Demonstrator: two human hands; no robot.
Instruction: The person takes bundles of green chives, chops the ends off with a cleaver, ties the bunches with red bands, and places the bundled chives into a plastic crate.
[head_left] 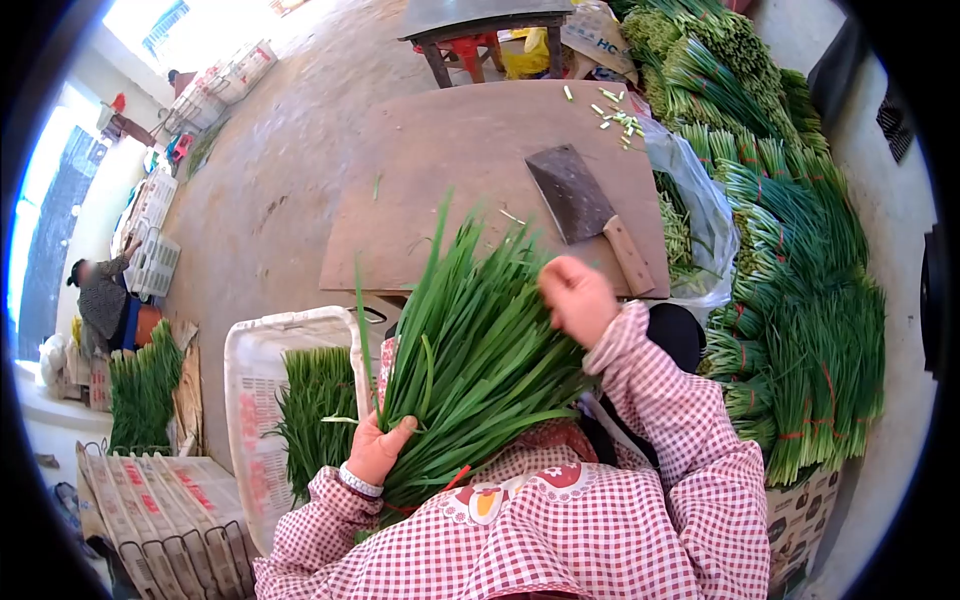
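A large bunch of green garlic chives (480, 330) leans against my lap, its leaf tips pointing up toward the table. My left hand (378, 448) is closed round the lower left side of the bunch, with the thumb across the leaves. My right hand (578, 298) is at the right edge of the leaves with its fingers curled in; whether a leaf is pinched in them is hidden. A cleaver (570, 195) with a wooden handle lies on the brown tabletop (430, 150) beyond the bunch.
Left of me, a white plastic crate (240, 400) holds upright chives (318, 410). Tied chive bundles (820, 370) are piled along the right wall. Cut stem pieces (620, 120) lie at the table's far right, near a clear plastic bag (705, 220). Another person (102, 300) sits far left.
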